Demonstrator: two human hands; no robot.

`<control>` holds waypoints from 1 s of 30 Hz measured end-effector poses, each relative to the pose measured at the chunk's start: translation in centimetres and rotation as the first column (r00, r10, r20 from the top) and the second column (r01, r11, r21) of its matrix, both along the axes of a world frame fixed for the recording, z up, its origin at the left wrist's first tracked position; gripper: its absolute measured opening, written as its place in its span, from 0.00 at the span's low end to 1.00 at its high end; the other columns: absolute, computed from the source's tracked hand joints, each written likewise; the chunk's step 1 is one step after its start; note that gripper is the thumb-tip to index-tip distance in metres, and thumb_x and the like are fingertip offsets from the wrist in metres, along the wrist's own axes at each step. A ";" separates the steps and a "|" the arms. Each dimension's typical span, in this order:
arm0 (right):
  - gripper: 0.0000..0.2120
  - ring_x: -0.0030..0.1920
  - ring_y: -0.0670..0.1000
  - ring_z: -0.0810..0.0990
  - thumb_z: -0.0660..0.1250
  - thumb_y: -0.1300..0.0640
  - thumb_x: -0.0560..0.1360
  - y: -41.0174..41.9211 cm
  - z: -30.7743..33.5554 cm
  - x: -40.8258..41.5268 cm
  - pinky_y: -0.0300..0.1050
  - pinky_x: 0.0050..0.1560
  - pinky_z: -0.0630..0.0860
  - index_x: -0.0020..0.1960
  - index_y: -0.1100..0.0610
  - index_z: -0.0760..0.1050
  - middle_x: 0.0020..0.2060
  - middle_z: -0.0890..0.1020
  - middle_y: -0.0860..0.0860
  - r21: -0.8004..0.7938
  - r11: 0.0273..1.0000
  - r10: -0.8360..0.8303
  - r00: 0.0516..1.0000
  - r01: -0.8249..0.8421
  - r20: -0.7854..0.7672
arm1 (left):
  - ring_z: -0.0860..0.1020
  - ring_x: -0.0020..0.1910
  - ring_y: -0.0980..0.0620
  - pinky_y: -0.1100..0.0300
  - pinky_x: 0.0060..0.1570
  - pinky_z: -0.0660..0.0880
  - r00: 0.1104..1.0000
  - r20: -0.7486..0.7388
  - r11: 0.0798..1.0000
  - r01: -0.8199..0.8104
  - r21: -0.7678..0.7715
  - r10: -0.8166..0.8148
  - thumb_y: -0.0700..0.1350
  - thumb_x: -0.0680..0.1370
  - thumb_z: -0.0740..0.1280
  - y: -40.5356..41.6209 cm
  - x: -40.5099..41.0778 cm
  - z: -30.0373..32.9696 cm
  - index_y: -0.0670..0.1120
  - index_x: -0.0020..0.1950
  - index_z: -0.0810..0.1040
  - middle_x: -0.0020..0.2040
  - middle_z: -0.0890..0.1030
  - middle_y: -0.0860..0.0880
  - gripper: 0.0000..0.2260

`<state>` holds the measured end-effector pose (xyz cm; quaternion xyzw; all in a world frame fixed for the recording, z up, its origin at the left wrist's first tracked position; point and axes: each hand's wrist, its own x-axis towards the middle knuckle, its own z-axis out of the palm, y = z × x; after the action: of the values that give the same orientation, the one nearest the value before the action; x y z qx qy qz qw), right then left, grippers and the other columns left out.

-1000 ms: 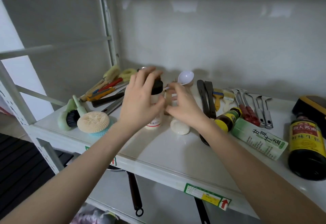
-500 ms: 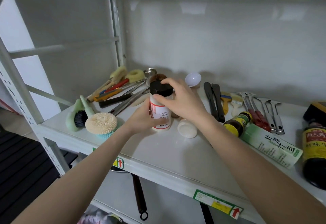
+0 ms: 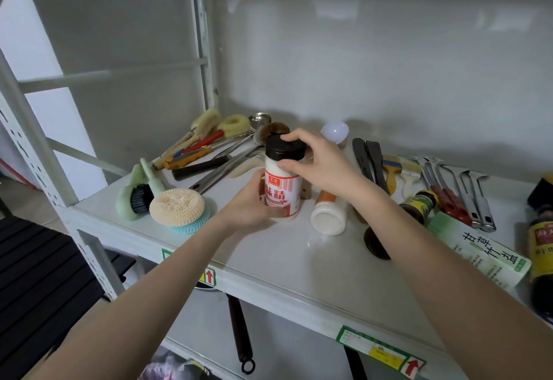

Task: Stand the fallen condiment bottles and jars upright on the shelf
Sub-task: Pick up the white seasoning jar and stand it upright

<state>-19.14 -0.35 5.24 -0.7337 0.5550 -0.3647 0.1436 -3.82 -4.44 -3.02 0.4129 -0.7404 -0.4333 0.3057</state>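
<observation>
A white seasoning jar [image 3: 283, 185] with a black cap and red label stands upright on the white shelf [image 3: 299, 263]. My left hand [image 3: 250, 202] wraps its lower body, and my right hand [image 3: 321, 162] pinches its cap and neck. To its right a small white jar with an orange band [image 3: 328, 215] lies on its side. Farther right a small dark sauce bottle [image 3: 419, 205] lies flat, partly behind my right forearm. A green and white carton [image 3: 481, 252] and a large dark soy sauce bottle [image 3: 540, 239] lie fallen at the right edge.
Brushes, scourers [image 3: 177, 206] and long utensils [image 3: 209, 152] are piled at the shelf's left and back. A white spoon [image 3: 334, 131], black tongs [image 3: 368, 155], pastry brushes and metal tools [image 3: 466, 188] lie along the back right. A pan handle [image 3: 239, 331] hangs below the shelf.
My left hand slid from the jar's cap to its lower body and my right hand moved onto the cap. The jar now shows its red label and rests upright on the shelf.
</observation>
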 end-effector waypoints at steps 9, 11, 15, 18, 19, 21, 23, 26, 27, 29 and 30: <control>0.24 0.60 0.52 0.71 0.71 0.53 0.70 0.1 -0.2 -0.1 0.42 0.60 0.67 0.65 0.44 0.69 0.59 0.71 0.55 0.035 0.999 0.035 0.999 -0.034 -0.042 | 0.77 0.53 0.54 0.68 0.45 0.70 0.982 0.109 0.981 -0.142 -0.133 0.157 0.52 0.63 0.78 0.1 -0.5 0.1 0.51 0.63 0.71 0.56 0.79 0.52 0.31; 0.24 0.58 0.52 0.72 0.71 0.53 0.71 0.1 -0.2 0.1 0.43 0.59 0.68 0.65 0.46 0.70 0.58 0.71 0.55 0.003 1.000 0.009 0.999 -0.008 -0.048 | 0.76 0.52 0.55 0.68 0.46 0.70 0.981 0.115 0.981 -0.140 -0.131 0.155 0.50 0.64 0.78 0.2 -0.6 0.2 0.51 0.64 0.71 0.57 0.79 0.52 0.31; 0.24 0.56 0.52 0.73 0.72 0.51 0.69 0.2 -0.3 0.4 0.43 0.57 0.69 0.63 0.46 0.71 0.57 0.72 0.55 -0.042 0.999 -0.036 0.998 0.034 -0.048 | 0.74 0.54 0.54 0.61 0.54 0.70 0.979 0.144 0.986 -0.129 -0.105 0.144 0.48 0.67 0.76 0.2 -0.5 0.6 0.49 0.66 0.69 0.60 0.78 0.50 0.30; 0.24 0.56 0.53 0.74 0.72 0.51 0.69 0.2 -0.4 0.8 0.42 0.56 0.69 0.63 0.47 0.71 0.56 0.71 0.55 -0.058 0.997 -0.060 0.997 0.057 -0.048 | 0.74 0.55 0.54 0.61 0.54 0.70 0.978 0.154 0.987 -0.128 -0.100 0.143 0.48 0.67 0.76 0.3 -0.4 0.6 0.50 0.66 0.69 0.61 0.78 0.50 0.30; 0.24 0.56 0.53 0.74 0.72 0.51 0.69 0.2 -0.3 0.8 0.42 0.55 0.69 0.63 0.47 0.71 0.56 0.71 0.55 -0.058 0.996 -0.068 0.996 0.065 -0.052 | 0.74 0.55 0.54 0.61 0.54 0.70 0.978 0.151 0.987 -0.127 -0.096 0.141 0.48 0.67 0.76 0.4 -0.4 0.7 0.50 0.66 0.68 0.61 0.78 0.50 0.31; 0.25 0.56 0.54 0.74 0.72 0.51 0.69 0.3 -0.3 0.9 0.42 0.55 0.69 0.64 0.47 0.70 0.56 0.71 0.55 -0.057 0.996 -0.071 0.995 0.067 -0.071 | 0.75 0.56 0.54 0.61 0.53 0.71 0.981 0.129 0.987 -0.132 -0.086 0.143 0.48 0.67 0.76 0.7 -0.5 0.7 0.49 0.67 0.66 0.59 0.77 0.52 0.33; 0.27 0.58 0.53 0.74 0.71 0.50 0.69 0.3 -0.3 0.6 0.44 0.58 0.71 0.66 0.46 0.68 0.58 0.71 0.55 -0.042 0.998 -0.054 0.996 0.051 -0.076 | 0.74 0.54 0.55 0.62 0.53 0.71 0.983 0.103 0.987 -0.143 -0.076 0.150 0.48 0.66 0.77 1.2 -0.5 0.9 0.49 0.69 0.62 0.57 0.75 0.54 0.36; 0.31 0.60 0.52 0.74 0.71 0.46 0.68 0.8 -0.1 0.1 0.49 0.61 0.72 0.69 0.43 0.64 0.59 0.71 0.53 -0.013 0.999 -0.052 0.996 0.051 -0.067 | 0.74 0.53 0.56 0.65 0.49 0.70 0.989 0.048 0.986 -0.137 -0.092 0.142 0.48 0.64 0.78 1.7 -0.5 1.2 0.50 0.70 0.59 0.54 0.73 0.56 0.41; 0.32 0.59 0.52 0.75 0.70 0.42 0.67 1.1 0.0 -0.1 0.52 0.62 0.72 0.68 0.41 0.63 0.60 0.72 0.53 -0.012 0.998 -0.068 0.995 0.067 -0.074 | 0.74 0.53 0.56 0.68 0.47 0.69 0.990 0.021 0.985 -0.133 -0.106 0.136 0.47 0.64 0.78 1.9 -0.5 1.4 0.50 0.70 0.58 0.55 0.73 0.56 0.41; 0.33 0.59 0.53 0.76 0.68 0.38 0.65 1.8 0.4 -0.5 0.55 0.61 0.73 0.68 0.40 0.62 0.60 0.72 0.52 -0.008 0.995 -0.099 0.991 0.098 -0.088 | 0.72 0.57 0.56 0.73 0.44 0.67 0.990 -0.040 0.982 -0.138 -0.131 0.134 0.45 0.64 0.78 2.2 -0.4 1.9 0.49 0.71 0.58 0.58 0.72 0.55 0.42; 0.33 0.59 0.53 0.76 0.68 0.40 0.67 2.0 0.6 -0.8 0.53 0.60 0.73 0.69 0.42 0.62 0.60 0.72 0.51 -0.003 0.995 -0.102 0.991 0.102 -0.085 | 0.71 0.59 0.56 0.72 0.46 0.67 0.988 -0.066 0.979 -0.147 -0.140 0.138 0.44 0.64 0.78 2.4 -0.4 2.3 0.49 0.72 0.57 0.60 0.71 0.55 0.42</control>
<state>-19.96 1.66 5.86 -0.7192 0.5975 -0.3397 0.1018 -4.22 -2.04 -0.76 0.4295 -0.7295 -0.3670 0.3856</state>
